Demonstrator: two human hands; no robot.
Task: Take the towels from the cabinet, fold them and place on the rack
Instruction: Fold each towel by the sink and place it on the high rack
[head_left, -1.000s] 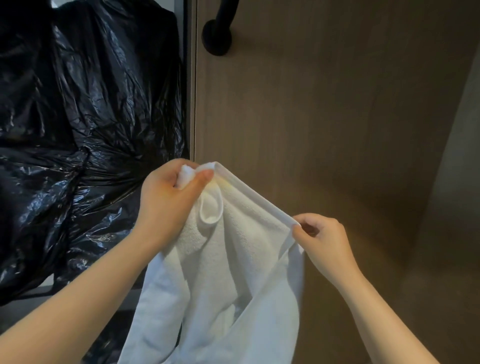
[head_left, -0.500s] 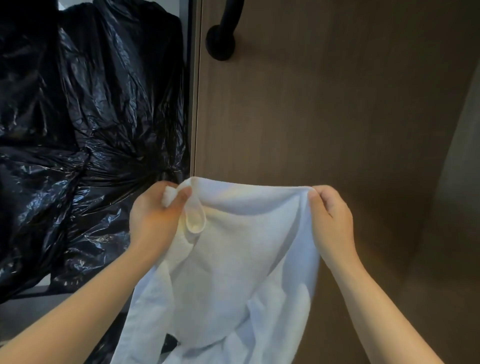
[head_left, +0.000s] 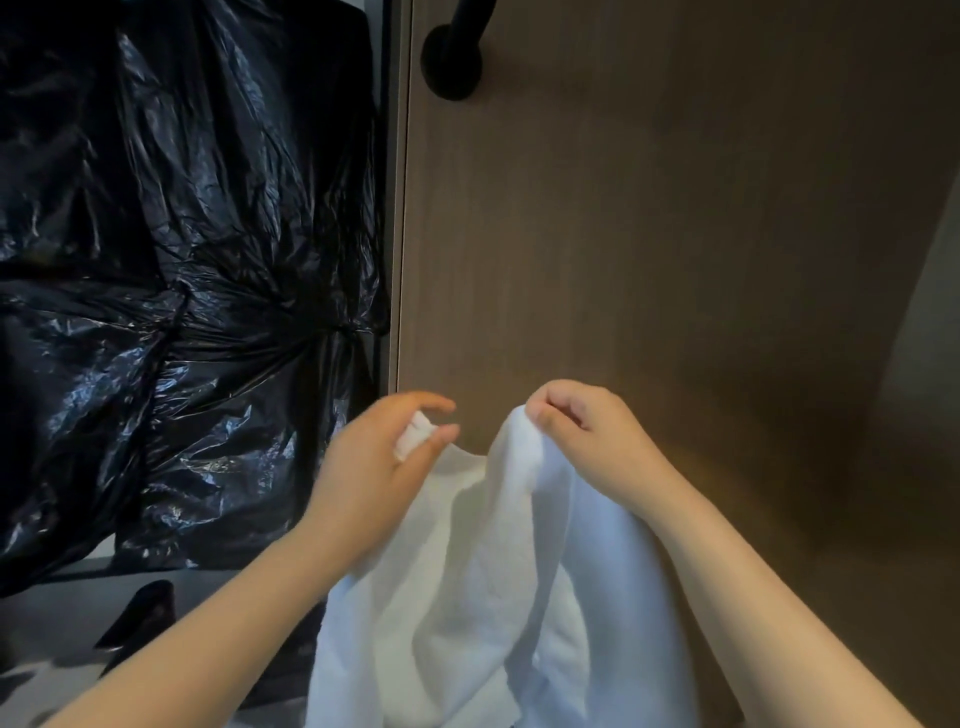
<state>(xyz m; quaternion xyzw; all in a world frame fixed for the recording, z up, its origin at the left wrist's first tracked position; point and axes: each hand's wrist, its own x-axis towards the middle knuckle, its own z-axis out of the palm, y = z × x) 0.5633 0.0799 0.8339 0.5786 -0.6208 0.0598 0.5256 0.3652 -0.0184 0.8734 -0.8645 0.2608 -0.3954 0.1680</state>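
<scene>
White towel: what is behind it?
Behind the white towel stands the wooden door; black plastic bags sit to the left. The door's lower part is covered by the towel.

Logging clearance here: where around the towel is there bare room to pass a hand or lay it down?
Free: the gap between the left hand and right hand above the towel, and the wooden panel right of the right hand. The pale ledge under the black bags is partly bare beside a dark object. Crowded: left side, bags fill it.
</scene>
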